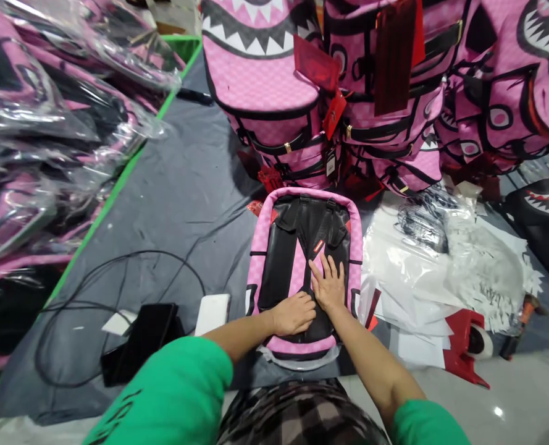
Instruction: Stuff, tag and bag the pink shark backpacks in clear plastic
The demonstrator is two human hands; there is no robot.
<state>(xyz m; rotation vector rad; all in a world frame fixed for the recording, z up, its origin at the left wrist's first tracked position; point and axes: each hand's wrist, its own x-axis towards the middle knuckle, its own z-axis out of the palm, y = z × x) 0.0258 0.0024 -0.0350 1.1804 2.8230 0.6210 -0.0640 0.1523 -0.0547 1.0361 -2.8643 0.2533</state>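
Right hand point(328, 284): fingers spread, palm down, pointing forward
Left hand point(294, 313): fingers narrow, bent, turned rightward; cannot tell if gripping
Pink-black backpack point(278, 272): lying under both hands' fingers
White block point(213, 314): left of left fingers

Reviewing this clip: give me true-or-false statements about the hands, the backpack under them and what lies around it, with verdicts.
1. The left hand and right hand both rest on the pink-and-black backpack. True.
2. The white rectangular device lies right of that backpack. False: the white rectangular device lies to its left.
3. Red tags hang from the stacked backpacks. True.
4. The backpacks heaped at far left are unwrapped. False: clear plastic covers them.
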